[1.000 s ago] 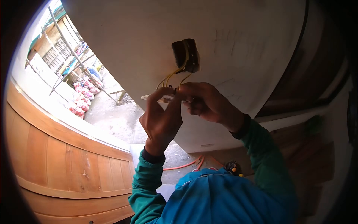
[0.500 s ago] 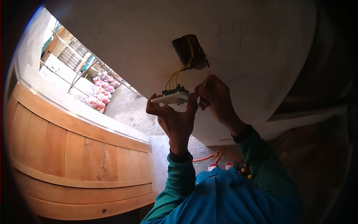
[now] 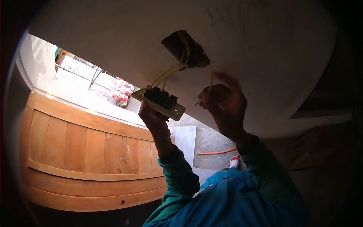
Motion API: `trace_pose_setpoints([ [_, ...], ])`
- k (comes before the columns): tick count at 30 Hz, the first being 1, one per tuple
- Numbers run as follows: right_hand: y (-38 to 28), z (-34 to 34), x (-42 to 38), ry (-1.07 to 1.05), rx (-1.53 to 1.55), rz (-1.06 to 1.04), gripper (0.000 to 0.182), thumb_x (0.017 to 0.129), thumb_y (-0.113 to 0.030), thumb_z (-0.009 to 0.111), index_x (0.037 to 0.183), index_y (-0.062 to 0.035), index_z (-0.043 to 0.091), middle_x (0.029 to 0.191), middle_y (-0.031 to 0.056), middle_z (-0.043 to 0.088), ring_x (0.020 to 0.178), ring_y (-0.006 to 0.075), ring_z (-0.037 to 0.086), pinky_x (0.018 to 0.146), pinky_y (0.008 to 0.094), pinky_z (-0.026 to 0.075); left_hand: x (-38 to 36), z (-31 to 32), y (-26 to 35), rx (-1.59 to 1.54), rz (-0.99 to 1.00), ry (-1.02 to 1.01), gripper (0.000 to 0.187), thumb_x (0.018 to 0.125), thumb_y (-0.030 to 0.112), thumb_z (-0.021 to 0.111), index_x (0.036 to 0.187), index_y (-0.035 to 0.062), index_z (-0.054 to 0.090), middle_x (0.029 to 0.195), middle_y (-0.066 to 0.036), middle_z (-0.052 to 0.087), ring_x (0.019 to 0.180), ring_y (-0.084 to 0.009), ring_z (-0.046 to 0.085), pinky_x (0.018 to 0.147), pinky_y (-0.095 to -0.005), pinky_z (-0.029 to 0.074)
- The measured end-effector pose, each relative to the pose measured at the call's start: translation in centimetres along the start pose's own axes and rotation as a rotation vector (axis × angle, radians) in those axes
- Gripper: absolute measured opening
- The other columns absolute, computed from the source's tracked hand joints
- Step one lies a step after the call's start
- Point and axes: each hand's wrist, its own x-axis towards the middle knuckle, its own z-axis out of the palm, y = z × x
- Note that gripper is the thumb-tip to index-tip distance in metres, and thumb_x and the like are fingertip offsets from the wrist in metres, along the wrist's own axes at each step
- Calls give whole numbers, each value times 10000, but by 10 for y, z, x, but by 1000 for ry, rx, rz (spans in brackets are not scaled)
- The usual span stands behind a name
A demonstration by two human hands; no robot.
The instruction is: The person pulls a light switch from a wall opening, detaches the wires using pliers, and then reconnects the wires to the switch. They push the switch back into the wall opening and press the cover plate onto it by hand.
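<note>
My left hand (image 3: 155, 125) grips a white switch plate (image 3: 177, 112) by its near edge, its back turned up to show several dark green switch modules (image 3: 160, 97). Yellow wires (image 3: 168, 72) run from these modules up into a dark rectangular hole (image 3: 194, 56) in the wall. To the right, my right hand (image 3: 228, 108) pinches a separate yellow wire (image 3: 211, 73) that comes out of the hole's lower right corner. A thin tip points from these fingers toward the plate, apart from it.
A wooden panelled door (image 3: 94, 151) stands at the lower left, beside an opening to the outside with red and white sacks (image 3: 123, 92). An orange hose (image 3: 217, 152) lies on the floor near my shoe (image 3: 234, 162). The pale wall (image 3: 264, 68) spans the upper view.
My left hand has tilted the switch plate so its back faces me and moved it slightly down and left. My right hand keeps its wire, now with the tip showing. The view has shifted.
</note>
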Motion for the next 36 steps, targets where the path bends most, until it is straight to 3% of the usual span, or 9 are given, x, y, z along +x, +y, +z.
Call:
trace_pose_setpoints([
  [5, 12, -5, 0, -227, -270, 44, 319, 891, 2, 598, 1204, 21, 535, 830, 95, 659, 789, 126, 648, 722, 287, 539, 0, 11, 1, 120, 26, 139, 408, 998, 391, 389, 1152, 60, 573, 1066, -112, 635, 951, -169, 638, 758, -304, 549],
  [7, 6, -6, 4, -222, -393, 10, 291, 861, 12, 609, 1147, 10, 556, 817, 92, 662, 763, 133, 662, 735, 296, 549, 3, 9, -2, 320, 130, 128, 324, 991, 251, 386, 1054, 15, 600, 989, -46, 589, 684, -73, 513, 518, -169, 365],
  [9, 12, -12, 11, -173, -366, 127, 258, 812, 34, 602, 1065, -5, 568, 832, 109, 659, 721, 157, 672, 715, 307, 556, 9, -5, -23, 738, 395, 28, 493, 977, 302, 376, 1321, -39, 468, 1317, -206, 460, 1042, -265, 555, 858, -345, 466],
  [14, -19, -9, 33, -153, 206, 244, 349, 812, 2, 555, 1162, -1, 555, 863, 134, 633, 693, 205, 671, 636, 335, 574, 9, 16, -24, 724, 623, 164, 716, 982, 465, 400, 1520, 49, 176, 1413, -273, 383, 1110, -356, 554, 910, -434, 465],
  [21, -31, -6, 47, -141, 617, 470, 255, 936, -95, 513, 1156, 15, 581, 746, 90, 601, 587, 165, 620, 542, 319, 535, -6, 49, 26, 534, 306, 120, 776, 957, 417, 539, 1514, 47, 144, 1167, -255, 565, 996, -314, 623, 840, -411, 504],
  [27, 12, 2, 41, 49, -586, -103, 298, 972, -224, 561, 794, -19, 684, 628, 64, 642, 541, 164, 633, 548, 289, 495, -6, 29, 28, 390, 215, 145, 670, 961, 375, 501, 1446, -34, 284, 1012, -189, 564, 890, -240, 561, 804, -383, 481],
  [32, 14, 5, 31, 73, -654, -165, 288, 964, -237, 585, 801, -21, 682, 612, 55, 638, 564, 151, 645, 553, 275, 488, -1, 17, 36, 305, 165, 104, 598, 903, 501, 509, 1226, 3, 443, 942, -122, 522, 896, -218, 518, 790, -353, 459],
  [34, 4, -3, 31, -104, -130, 391, 223, 960, -203, 586, 906, -1, 661, 622, 47, 604, 574, 158, 644, 570, 280, 518, -1, 11, 32, 282, 170, 35, 624, 895, 498, 521, 1274, 12, 427, 960, -114, 525, 892, -201, 523, 766, -347, 466],
  [36, 0, -9, 30, -147, 2, 392, 204, 958, -189, 587, 956, 7, 642, 661, 55, 600, 615, 162, 651, 601, 291, 542, 1, 7, 22, 241, 147, 8, 644, 893, 494, 525, 1310, 17, 409, 971, -111, 524, 889, -192, 524, 754, -343, 471],
])
